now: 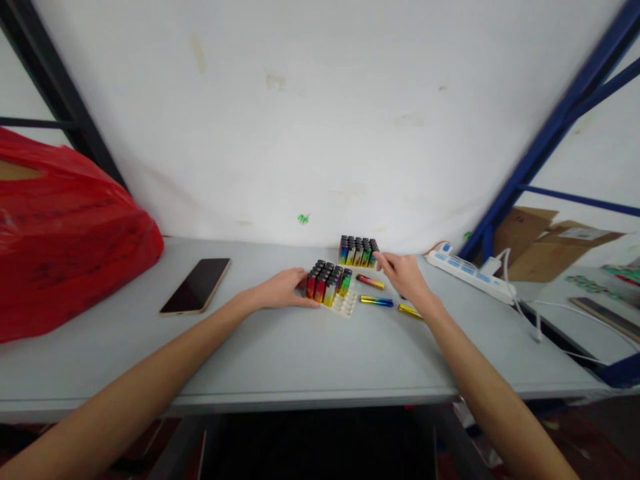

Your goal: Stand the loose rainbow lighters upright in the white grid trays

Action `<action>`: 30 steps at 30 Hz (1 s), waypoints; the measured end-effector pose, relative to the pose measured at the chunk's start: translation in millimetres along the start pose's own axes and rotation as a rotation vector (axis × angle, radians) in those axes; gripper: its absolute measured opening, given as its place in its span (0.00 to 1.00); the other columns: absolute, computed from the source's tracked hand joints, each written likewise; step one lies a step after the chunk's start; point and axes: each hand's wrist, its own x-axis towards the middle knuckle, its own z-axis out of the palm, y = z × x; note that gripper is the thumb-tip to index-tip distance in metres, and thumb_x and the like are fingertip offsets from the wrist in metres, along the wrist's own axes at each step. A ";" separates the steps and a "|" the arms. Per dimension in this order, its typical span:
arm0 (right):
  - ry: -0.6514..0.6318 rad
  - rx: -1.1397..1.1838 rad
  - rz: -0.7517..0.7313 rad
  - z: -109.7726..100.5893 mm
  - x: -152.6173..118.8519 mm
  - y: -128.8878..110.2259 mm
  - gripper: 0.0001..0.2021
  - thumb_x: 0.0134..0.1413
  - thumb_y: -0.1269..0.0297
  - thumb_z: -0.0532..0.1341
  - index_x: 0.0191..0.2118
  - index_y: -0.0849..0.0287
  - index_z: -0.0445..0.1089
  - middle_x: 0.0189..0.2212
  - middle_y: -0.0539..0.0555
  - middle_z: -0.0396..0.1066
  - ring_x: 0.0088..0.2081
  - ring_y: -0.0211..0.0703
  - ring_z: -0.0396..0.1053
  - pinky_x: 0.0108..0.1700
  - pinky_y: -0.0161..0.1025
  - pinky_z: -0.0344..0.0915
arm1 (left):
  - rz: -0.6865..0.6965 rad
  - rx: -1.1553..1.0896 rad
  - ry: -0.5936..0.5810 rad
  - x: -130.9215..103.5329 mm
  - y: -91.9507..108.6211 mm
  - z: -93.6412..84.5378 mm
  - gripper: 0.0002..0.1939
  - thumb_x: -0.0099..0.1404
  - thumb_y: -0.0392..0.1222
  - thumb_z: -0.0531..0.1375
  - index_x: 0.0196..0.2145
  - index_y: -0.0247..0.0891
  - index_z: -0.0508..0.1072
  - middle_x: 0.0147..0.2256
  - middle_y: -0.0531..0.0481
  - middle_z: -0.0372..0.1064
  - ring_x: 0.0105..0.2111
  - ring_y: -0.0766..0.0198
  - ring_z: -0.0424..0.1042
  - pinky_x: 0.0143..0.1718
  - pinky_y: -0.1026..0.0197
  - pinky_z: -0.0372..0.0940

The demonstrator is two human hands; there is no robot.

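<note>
A block of upright lighters [330, 291] with black tops and shiny coloured bodies stands in a white tray [345, 304]; the tray's right part shows bare sockets. My left hand [287, 290] grips the left side of this block, thumb along the front edge and fingers behind. Farther back, against the wall, is a second block of lighters [351, 252]. My right hand [404, 275] has its fingertips pinched at that block's right front corner, on a lighter [375, 256]. Lying loose nearby are a red-yellow lighter [371, 283], a blue-gold lighter [377, 301] and a yellow lighter [410, 311], partly behind my right wrist.
A dark-screened phone [196, 287] lies on the grey table [310, 360] at left, near a bulging red plastic bag [70, 233]. On the right are a white power strip [470, 275] with cables, a blue metal frame [545, 133] and cardboard boxes [540, 247]. A white wall rises behind.
</note>
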 end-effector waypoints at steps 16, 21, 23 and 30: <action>0.096 -0.181 0.195 -26.2 5.7 55.4 0.36 0.73 0.42 0.36 0.25 0.56 0.68 0.22 0.55 0.71 0.28 0.46 0.70 0.37 0.40 0.58 | -0.011 0.077 -0.023 0.9 -0.2 -1.0 0.35 0.56 0.74 0.64 0.41 0.36 0.74 0.41 0.43 0.73 0.41 0.49 0.73 0.43 0.55 0.65; -0.139 -0.287 0.247 -26.5 4.9 65.0 0.28 0.73 0.46 0.48 0.34 0.60 0.76 0.32 0.61 0.78 0.37 0.51 0.76 0.43 0.42 0.63 | -0.002 0.058 -0.024 0.7 0.9 -1.1 0.34 0.56 0.73 0.64 0.42 0.37 0.75 0.42 0.43 0.73 0.43 0.49 0.72 0.45 0.55 0.65; -0.257 -0.349 0.313 -27.4 2.9 71.0 0.21 0.69 0.49 0.56 0.41 0.62 0.77 0.36 0.63 0.80 0.39 0.52 0.77 0.43 0.42 0.65 | -0.006 0.058 -0.017 0.3 1.5 -1.2 0.35 0.56 0.73 0.64 0.42 0.37 0.74 0.41 0.43 0.73 0.42 0.49 0.72 0.45 0.55 0.65; -0.575 -0.345 0.554 -36.0 -5.9 83.8 0.17 0.61 0.55 0.66 0.46 0.64 0.79 0.32 0.62 0.81 0.31 0.49 0.78 0.34 0.40 0.66 | -0.019 0.058 -0.014 0.0 1.8 -1.8 0.34 0.55 0.73 0.64 0.40 0.37 0.75 0.40 0.44 0.73 0.40 0.50 0.72 0.42 0.55 0.65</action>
